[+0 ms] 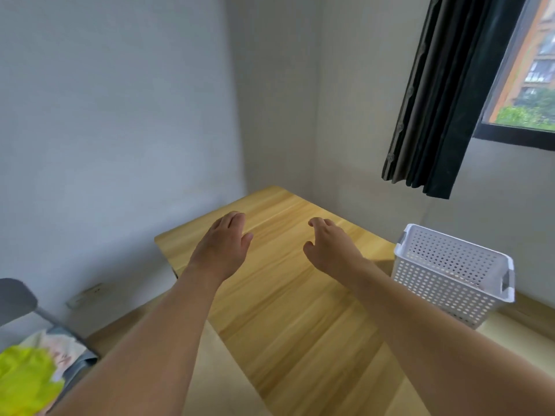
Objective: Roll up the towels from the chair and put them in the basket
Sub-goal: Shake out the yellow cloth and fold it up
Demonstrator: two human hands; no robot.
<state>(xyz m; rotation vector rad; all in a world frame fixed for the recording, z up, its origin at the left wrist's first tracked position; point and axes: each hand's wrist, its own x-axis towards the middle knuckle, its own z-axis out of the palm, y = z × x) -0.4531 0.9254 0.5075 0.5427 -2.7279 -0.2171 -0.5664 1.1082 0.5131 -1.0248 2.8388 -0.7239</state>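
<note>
Towels (pixel 33 367) lie heaped on the chair (pixel 18 298) at lower left, partly cut off by the frame edge. Top one a bright yellow-green cloth (pixel 21 382), crumpled, soft folds. Under and behind it a pale cloth with a faint reddish print (pixel 60 349), also rumpled. Chair has a grey rounded backrest and a thin grey frame; seat mostly hidden under the cloth.

Basket (pixel 450 277) stands at the right edge of the worktop (pixel 285 310), well apart from the towels. White plastic, rectangular, walls tapering downward, perforated with regular rows of round holes; cut-out handles at the short ends. No towels visible inside; the floor of the basket shows through the far wall's holes only dimly.

Left hand (pixel 222 244) and right hand (pixel 327 244) both reach out above the worktop, palms down, arms bare. Left hand fingers extended and close together; right hand fingers loosely bent, slightly spread. Neither grips anything. Whether the fingertips touch the wood cannot be told.

Worktop is light wood laminate with a long straight grain, rectangular, pushed into the room corner. Walls plain grey-white. Dark curtain (pixel 450 100) hangs in heavy vertical pleats beside a black-framed window (pixel 525 85). A wall socket (pixel 87 294) sits low on the left wall.
</note>
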